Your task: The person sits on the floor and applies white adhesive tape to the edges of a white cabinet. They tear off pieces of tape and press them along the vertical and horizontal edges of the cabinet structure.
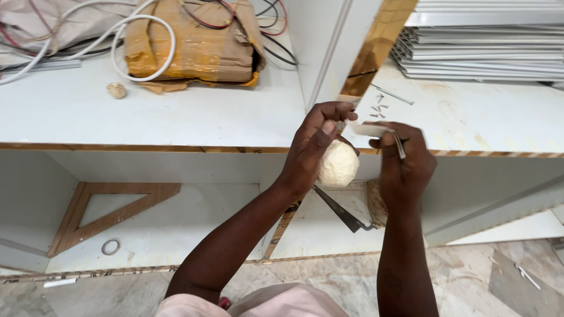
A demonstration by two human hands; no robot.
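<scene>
Cream putty ball (338, 164) gripped in left fingers (320, 138); right fingers (390, 138) pinch scraper (376, 130) at shelf edge (176, 148).

A white shelf board (176, 114) carries a taped cardboard parcel (194, 41) wound with cables (147, 35), a small putty lump (117, 90), scattered nails (379, 108) and stacked metal profiles (482, 53), while a lower board (194, 223) bears a wooden triangle (76, 217), a ring (110, 246) and a saw blade (343, 214).

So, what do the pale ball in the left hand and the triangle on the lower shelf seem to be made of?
The pale ball in the left hand looks like soft putty or dough: matt cream, creased and lumpy. It could also be wrapped in thin film; that is unclear. The triangle looks like wood or wood-grain laminate board: brown, streaked, flat, with straight cut edges.
</scene>
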